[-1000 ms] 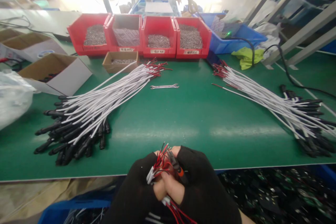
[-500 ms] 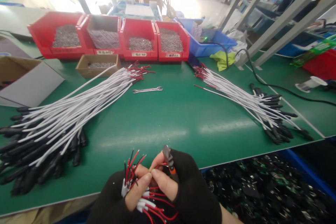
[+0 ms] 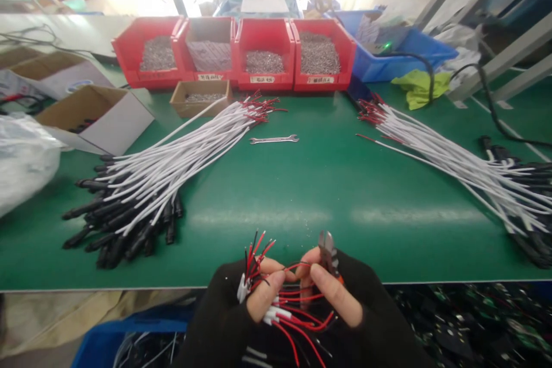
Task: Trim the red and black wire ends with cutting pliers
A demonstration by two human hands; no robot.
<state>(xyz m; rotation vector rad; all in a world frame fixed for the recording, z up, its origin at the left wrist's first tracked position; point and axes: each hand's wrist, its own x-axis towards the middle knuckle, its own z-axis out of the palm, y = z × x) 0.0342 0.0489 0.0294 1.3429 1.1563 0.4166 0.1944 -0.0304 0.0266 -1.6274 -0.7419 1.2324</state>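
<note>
Two hands in black fingerless gloves meet just over the near edge of the table [image 3: 328,201], close together and almost touching. The left hand [image 3: 235,313] is clamped round a wire bundle [image 3: 259,261] of short red and black leads with white sleeves, the ends sticking up. The right hand [image 3: 351,307] grips small cutters [image 3: 328,248], with its fingertips on a red lead that runs across from the bundle. The green top is bare in a broad stretch through the middle, from the near edge up to a wrench [image 3: 273,139] lying flat. That open stretch is hemmed by the left cable pile [image 3: 172,161], which runs from the near-left part up towards the middle, and by the right cable pile [image 3: 452,161], which fans out to the right edge. Along the far edge stand four red bins [image 3: 265,49] side by side, with a small cardboard tray [image 3: 200,98] just in front. The white label strips [image 3: 262,79] on the bin fronts carry writing too blurred to read. An open carton [image 3: 97,118] sits towards the left edge, and a blue crate [image 3: 405,54] at the far right.
</note>
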